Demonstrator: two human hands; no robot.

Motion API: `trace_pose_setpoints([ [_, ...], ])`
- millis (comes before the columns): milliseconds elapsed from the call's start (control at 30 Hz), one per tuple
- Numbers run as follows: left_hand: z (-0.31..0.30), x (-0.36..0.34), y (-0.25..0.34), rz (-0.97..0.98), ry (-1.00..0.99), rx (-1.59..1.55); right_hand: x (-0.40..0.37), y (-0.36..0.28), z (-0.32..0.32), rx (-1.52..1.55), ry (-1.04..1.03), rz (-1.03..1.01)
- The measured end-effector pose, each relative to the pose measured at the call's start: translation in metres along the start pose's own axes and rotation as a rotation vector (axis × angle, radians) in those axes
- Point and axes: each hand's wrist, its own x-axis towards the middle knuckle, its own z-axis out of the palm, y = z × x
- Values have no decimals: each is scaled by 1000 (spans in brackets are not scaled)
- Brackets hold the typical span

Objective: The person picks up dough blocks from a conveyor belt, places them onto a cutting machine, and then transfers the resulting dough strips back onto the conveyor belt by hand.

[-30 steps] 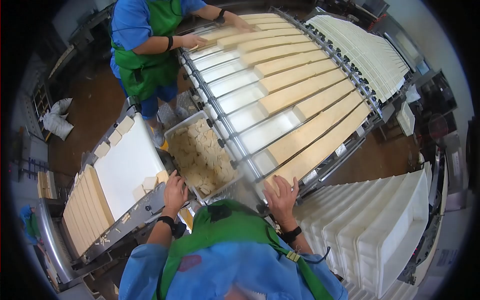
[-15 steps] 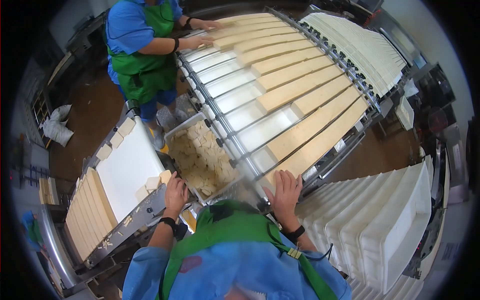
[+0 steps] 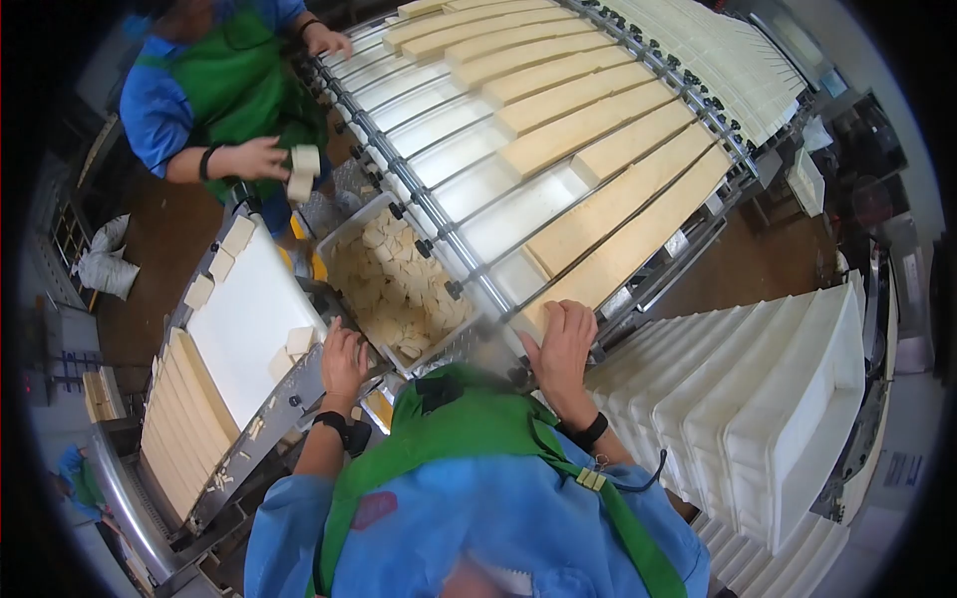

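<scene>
My left hand (image 3: 343, 361) rests by the near edge of the left conveyor (image 3: 249, 319), fingers apart, beside a few pale square pieces (image 3: 291, 351). My right hand (image 3: 563, 349) lies with spread fingers at the near end of the closest row of pale slabs (image 3: 638, 239) on the laned conveyor (image 3: 518, 214). Between my hands and beyond them stands a bin (image 3: 467, 334) filled with loose pale pieces (image 3: 394, 289). Neither hand appears to hold anything.
A co-worker in a green apron (image 3: 239, 85) stands at the upper left, one hand holding pale pieces (image 3: 303, 171). White stacked trays (image 3: 738, 419) stand at the right. Long pale strips (image 3: 184, 429) lie on the lower left conveyor. Another person (image 3: 80, 478) is at far left.
The co-worker has moved left, and one of their hands has gone from the slabs to above the left conveyor with pieces in it. My hands have shifted slightly; the view has moved a little.
</scene>
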Motion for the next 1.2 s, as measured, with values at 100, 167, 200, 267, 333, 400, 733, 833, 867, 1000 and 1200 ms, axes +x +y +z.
trace_pose_setpoints([
  [100,0,0,0,-22,-7,-16,-1,2,3,5,21,8],
  [167,1,0,-1,-21,-8,-18,-3,6,5,11,6,24],
  [200,0,0,-1,-19,-6,-20,-3,7,4,18,-6,38],
  [267,0,1,-1,-23,-10,-16,-4,7,4,-28,-6,-5],
  [333,0,-1,-1,-30,-15,-14,-6,8,5,-73,-10,-53],
  [400,1,0,-2,-45,-11,-13,-7,13,9,-105,-1,-95],
  [733,2,1,-3,-56,6,-22,-5,13,8,-113,3,-36],
  [833,1,1,-3,-71,-2,-27,-3,14,10,-115,-5,-43],
  [867,0,1,-3,-59,-1,-28,-4,15,10,-139,-6,-66],
  [1000,2,-1,-5,-56,-3,-37,-6,17,14,-156,-18,-73],
  [1200,3,0,-6,-52,4,-15,2,24,8,-168,-92,-263],
])
